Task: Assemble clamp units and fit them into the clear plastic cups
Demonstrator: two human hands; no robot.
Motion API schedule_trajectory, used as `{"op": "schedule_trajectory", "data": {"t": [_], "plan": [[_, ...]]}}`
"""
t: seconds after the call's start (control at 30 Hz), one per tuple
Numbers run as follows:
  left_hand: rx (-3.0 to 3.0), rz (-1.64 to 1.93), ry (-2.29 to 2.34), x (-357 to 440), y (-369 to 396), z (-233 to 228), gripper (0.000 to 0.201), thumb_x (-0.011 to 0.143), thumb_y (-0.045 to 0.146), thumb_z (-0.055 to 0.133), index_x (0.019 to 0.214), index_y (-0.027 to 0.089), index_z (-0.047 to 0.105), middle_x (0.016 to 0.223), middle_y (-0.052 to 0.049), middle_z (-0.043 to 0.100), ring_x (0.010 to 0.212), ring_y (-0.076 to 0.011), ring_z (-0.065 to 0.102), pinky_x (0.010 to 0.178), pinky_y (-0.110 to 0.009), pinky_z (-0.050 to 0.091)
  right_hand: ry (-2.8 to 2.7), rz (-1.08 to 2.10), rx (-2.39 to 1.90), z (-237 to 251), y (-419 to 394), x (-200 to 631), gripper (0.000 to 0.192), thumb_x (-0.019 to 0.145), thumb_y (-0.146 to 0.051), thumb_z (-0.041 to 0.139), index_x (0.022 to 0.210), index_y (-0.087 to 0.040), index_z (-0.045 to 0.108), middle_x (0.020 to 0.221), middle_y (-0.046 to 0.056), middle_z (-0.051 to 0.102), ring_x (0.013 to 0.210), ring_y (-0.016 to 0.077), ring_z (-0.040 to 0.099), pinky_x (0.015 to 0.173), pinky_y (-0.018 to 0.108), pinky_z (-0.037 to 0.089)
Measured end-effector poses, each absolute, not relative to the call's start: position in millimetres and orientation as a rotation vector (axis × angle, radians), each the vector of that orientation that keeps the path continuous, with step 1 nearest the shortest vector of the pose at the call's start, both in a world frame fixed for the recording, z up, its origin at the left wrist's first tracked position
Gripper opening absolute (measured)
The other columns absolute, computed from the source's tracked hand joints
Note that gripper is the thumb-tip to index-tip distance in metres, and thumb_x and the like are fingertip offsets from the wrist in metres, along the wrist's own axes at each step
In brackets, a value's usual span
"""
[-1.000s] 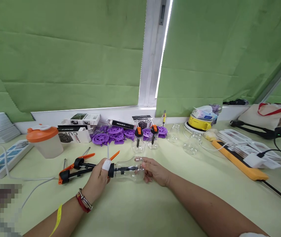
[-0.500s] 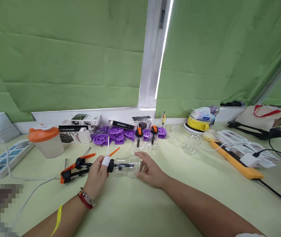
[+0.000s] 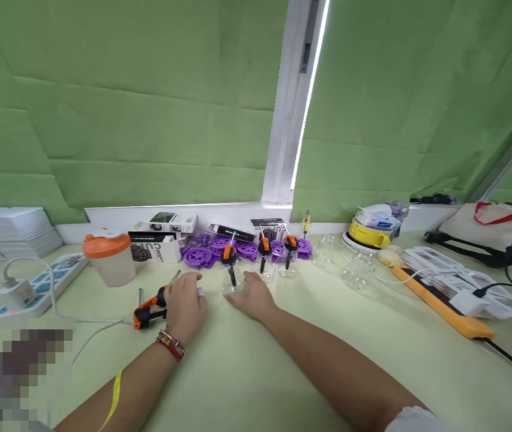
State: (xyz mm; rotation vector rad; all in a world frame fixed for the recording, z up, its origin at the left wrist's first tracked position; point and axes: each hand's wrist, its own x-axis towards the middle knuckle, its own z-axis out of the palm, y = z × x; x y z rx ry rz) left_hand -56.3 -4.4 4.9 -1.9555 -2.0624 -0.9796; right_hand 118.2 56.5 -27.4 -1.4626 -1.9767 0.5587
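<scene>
A clear glass bottle [image 3: 234, 287] with an orange-and-black spout top stands upright on the table. My right hand [image 3: 256, 297] is closed around its lower right side. Left of the bottle, my left hand [image 3: 186, 305] is apart from it, thumb and forefinger separated; a white cover shows on one digit. That hand lies at the right end of the loose orange-and-black spout tops [image 3: 147, 312], partly hiding them; contact is unclear. Two similar topped bottles, a middle one [image 3: 264, 258] and a right one [image 3: 289, 258], stand just beyond my right hand.
Purple wheel-like parts [image 3: 198, 257] and printed boxes [image 3: 161, 247] line the back. An orange-lidded cup [image 3: 110, 264] and white power strip [image 3: 39, 294] sit left. Clear glass bottles without tops [image 3: 357, 273], a yellow pot [image 3: 366, 235] and an orange-black power strip [image 3: 445, 309] are right.
The bottle has gone from lying sideways between both hands to standing upright near the other topped bottles. My left hand has let go of its top and moved left beside the loose tops.
</scene>
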Motion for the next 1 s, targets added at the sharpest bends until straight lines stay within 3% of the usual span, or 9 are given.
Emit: {"op": "schedule_trajectory", "data": {"t": [0.13,0.27,0.4,0.53,0.6,0.73,0.87,1.0], "plan": [[-1.674,-0.684,-2.216,-71,5,5,0.039,0.073,0.01,0.041,0.11,0.014,0.052,0.124,-0.016,0.05,0.109,-0.0316,0.047,0.091,-0.05,0.028,-1.955,0.563,-1.554,-25,74,107,0.084,0.07,-0.057,0.061,0.135,-0.01,0.037,0.124,0.019,0.053,0.115,0.0312,0.051,0.092,0.039,0.041],[-1.731,-0.435,-2.335,-76,9,-3,0.033,0.077,0.013,0.038,0.105,0.013,0.055,0.129,-0.019,0.047,0.11,-0.0342,0.046,0.086,-0.053,0.031,-1.952,0.584,-1.552,-26,83,106,0.084,0.075,-0.049,0.06,0.141,-0.011,0.026,0.127,0.018,0.053,0.116,0.0306,0.051,0.093,0.039,0.041],[-1.766,-0.397,-2.328,-80,13,-8,0.033,0.08,0.016,0.036,0.107,0.015,0.055,0.132,-0.019,0.044,0.113,-0.0343,0.044,0.083,-0.052,0.034,-1.93,0.575,-1.529,-28,85,108,0.08,0.078,-0.041,0.057,0.141,-0.005,0.025,0.138,0.02,0.043,0.126,0.0301,0.042,0.101,0.038,0.036],[-1.791,-0.377,-2.311,-81,14,-7,0.034,0.083,0.022,0.034,0.109,0.016,0.054,0.134,-0.018,0.043,0.114,-0.0343,0.044,0.084,-0.051,0.035,-1.942,0.523,-1.47,-29,78,115,0.077,0.077,-0.031,0.059,0.142,-0.011,0.024,0.144,0.015,0.036,0.133,0.0265,0.033,0.106,0.039,0.032],[-1.825,-0.356,-2.261,-80,13,-7,0.035,0.083,0.024,0.034,0.11,0.015,0.054,0.135,-0.018,0.042,0.113,-0.0347,0.044,0.085,-0.051,0.034,-1.977,0.476,-1.421,-30,71,126,0.071,0.077,-0.028,0.058,0.14,-0.012,0.03,0.142,0.014,0.039,0.131,0.0268,0.036,0.105,0.04,0.034],[-1.818,-0.339,-2.239,-80,14,-8,0.036,0.082,0.031,0.037,0.108,0.015,0.056,0.132,-0.019,0.044,0.113,-0.036,0.044,0.087,-0.054,0.031,-2.07,0.255,-1.233,-33,57,173,0.04,0.084,-0.024,0.045,0.123,-0.018,0.051,0.12,0.01,0.057,0.104,0.0249,0.057,0.09,0.038,0.045],[-1.788,-0.336,-2.338,-87,18,-10,0.044,0.079,0.045,0.039,0.108,0.016,0.057,0.125,-0.02,0.048,0.11,-0.0377,0.045,0.086,-0.057,0.029,-1.944,-0.229,-1.228,-30,61,248,0.035,0.084,-0.028,0.045,0.116,-0.016,0.052,0.118,0.015,0.055,0.116,0.0291,0.046,0.099,0.047,0.035],[-1.756,-0.318,-2.361,-95,21,-9,0.046,0.079,0.049,0.04,0.108,0.018,0.06,0.123,-0.019,0.049,0.11,-0.0392,0.046,0.089,-0.059,0.026,-1.444,-0.494,-1.471,-23,78,314,0.059,0.078,-0.041,0.053,0.127,-0.012,0.037,0.129,0.021,0.042,0.126,0.0344,0.032,0.1,0.057,0.026]]}}
